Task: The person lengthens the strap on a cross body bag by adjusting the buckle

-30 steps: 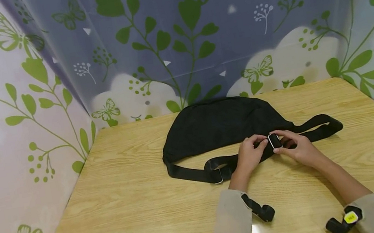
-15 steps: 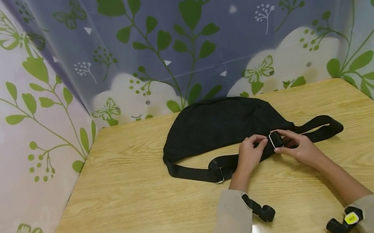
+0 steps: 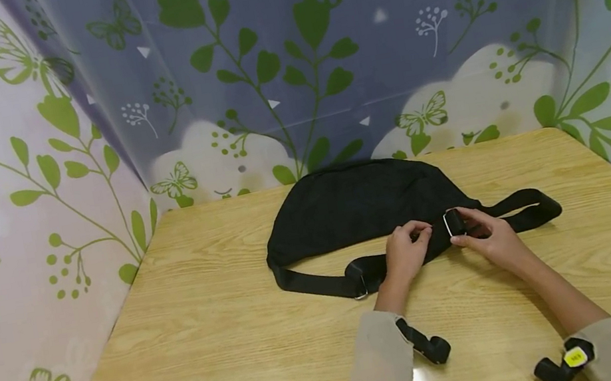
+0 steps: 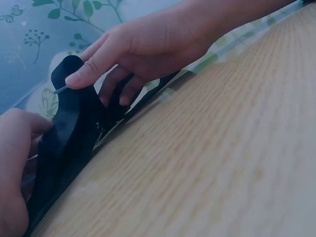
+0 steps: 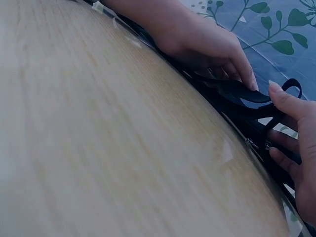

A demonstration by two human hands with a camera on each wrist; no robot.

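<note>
A black waist bag [image 3: 362,204] lies at the back of the table, its webbing strap [image 3: 312,285] looped in front of it. My right hand [image 3: 492,240] pinches a silver-edged strap slider [image 3: 454,223] between thumb and fingers, with the webbing raised in a small loop there. Just left of it, my left hand [image 3: 405,253] holds the strap with thumb and fingertips close together. In the left wrist view the right thumb [image 4: 81,79] presses on the slider's edge. A second metal buckle [image 3: 361,287] sits on the strap left of the left hand.
The wooden table [image 3: 220,366] runs up to a patterned cloth backdrop [image 3: 233,47]. To the right, a strap loop [image 3: 535,206] lies beside the bag. Black bands with dangling ends [image 3: 428,345] circle both sleeves.
The right hand has shifted slightly right and up with the slider, widening its distance from the left hand. The left hand has drawn back slightly left; the bag stays put.
</note>
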